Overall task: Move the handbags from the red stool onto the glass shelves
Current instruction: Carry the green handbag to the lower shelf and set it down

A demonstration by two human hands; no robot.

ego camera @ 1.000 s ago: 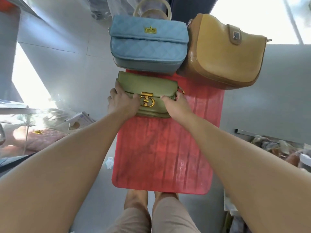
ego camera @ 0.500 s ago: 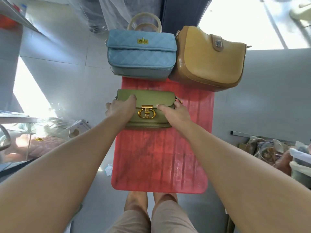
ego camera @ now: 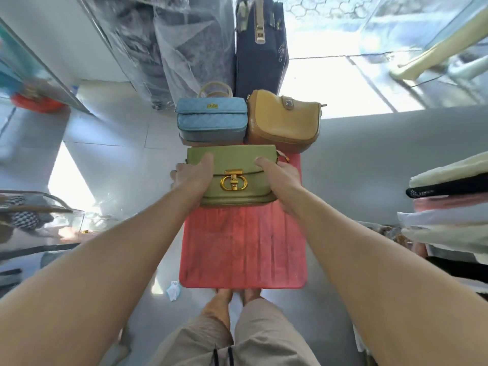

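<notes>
A green handbag (ego camera: 232, 159) with a gold clasp is held above the red stool (ego camera: 243, 249). My left hand (ego camera: 192, 175) grips its left end and my right hand (ego camera: 280, 180) grips its right end, thumbs over the flap. Behind it, at the stool's far end, stand a quilted blue handbag (ego camera: 211, 120) with a pale ring handle and a tan leather handbag (ego camera: 284, 120), side by side and touching. Glass shelves (ego camera: 39, 223) lie low at the left, with a checked bag and a pink item under the glass.
A dark suitcase (ego camera: 260, 46) and plastic-wrapped luggage (ego camera: 169, 46) stand behind the stool. Folded textiles (ego camera: 449, 207) are stacked at the right. Another glass shelf (ego camera: 39, 75) with a red item runs along the upper left. My legs are below the stool's near edge.
Both hands have lifted the green handbag up and toward me, off the stool. The view has risen and pulled back, so the blue and tan bags look smaller.
</notes>
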